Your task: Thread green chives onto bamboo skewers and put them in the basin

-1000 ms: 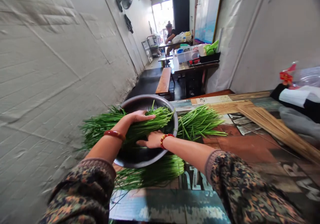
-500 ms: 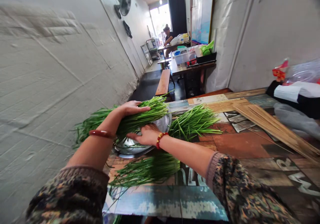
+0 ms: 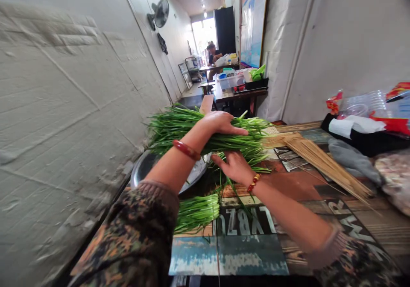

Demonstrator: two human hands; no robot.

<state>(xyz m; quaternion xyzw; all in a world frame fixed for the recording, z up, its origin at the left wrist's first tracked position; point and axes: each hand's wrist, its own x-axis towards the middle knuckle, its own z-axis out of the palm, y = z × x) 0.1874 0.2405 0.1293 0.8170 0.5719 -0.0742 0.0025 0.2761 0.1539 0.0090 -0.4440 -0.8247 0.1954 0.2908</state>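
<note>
A thick bunch of garlic chives [image 3: 173,127] is held above the table, its leafy ends to the left and pale stem ends to the right. My left hand [image 3: 221,122] wraps over its top, thumb pointing right. From below, my right hand [image 3: 237,166] supports the same bunch; its fingertips are hidden behind the stems, and a few loose strands dangle beside it. Partly under the bunch stands a shiny metal basin [image 3: 138,178]. Nearer to me lies a second bundle of chives [image 3: 200,212], and more chives [image 3: 259,156] rest beneath the held bunch.
Thin bamboo skewers [image 3: 323,163] are spread on the patterned tabletop [image 3: 297,184]. Plastic bags [image 3: 350,156] and a black tray [image 3: 365,139] occupy the right side. A white wall [image 3: 64,129] runs close on the left. Farther back, a person [image 3: 213,55] sits at another table.
Both hands have moved right with the bunch, lifting it away from the basin, which now shows more of its left rim. The view has shifted slightly.
</note>
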